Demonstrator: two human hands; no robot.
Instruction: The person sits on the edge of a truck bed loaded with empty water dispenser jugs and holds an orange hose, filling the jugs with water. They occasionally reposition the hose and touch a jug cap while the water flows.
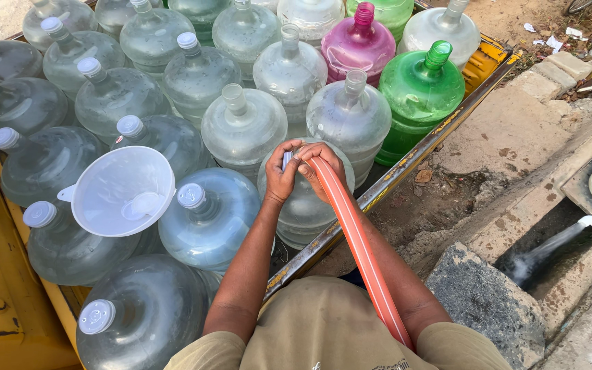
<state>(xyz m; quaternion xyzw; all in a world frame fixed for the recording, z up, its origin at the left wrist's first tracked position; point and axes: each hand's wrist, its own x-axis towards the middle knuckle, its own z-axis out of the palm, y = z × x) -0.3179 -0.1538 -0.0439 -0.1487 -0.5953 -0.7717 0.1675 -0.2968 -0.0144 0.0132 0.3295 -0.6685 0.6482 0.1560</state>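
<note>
Both hands are closed at the mouth of a clear water jug (303,205): the left hand (281,177) grips its neck, the right hand (320,168) holds the orange hose (358,247). If the hose slips out, water could spill over the other jugs

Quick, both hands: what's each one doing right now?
Left hand: closed around the bottle neck.
Right hand: closed on the orange hose at that neck.

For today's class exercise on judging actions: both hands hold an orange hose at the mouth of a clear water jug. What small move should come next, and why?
Probably ease the orange hose end deeper into the jug neck. Both the left hand and right hand crowd the mouth, hiding how deep the hose end sits.
</note>
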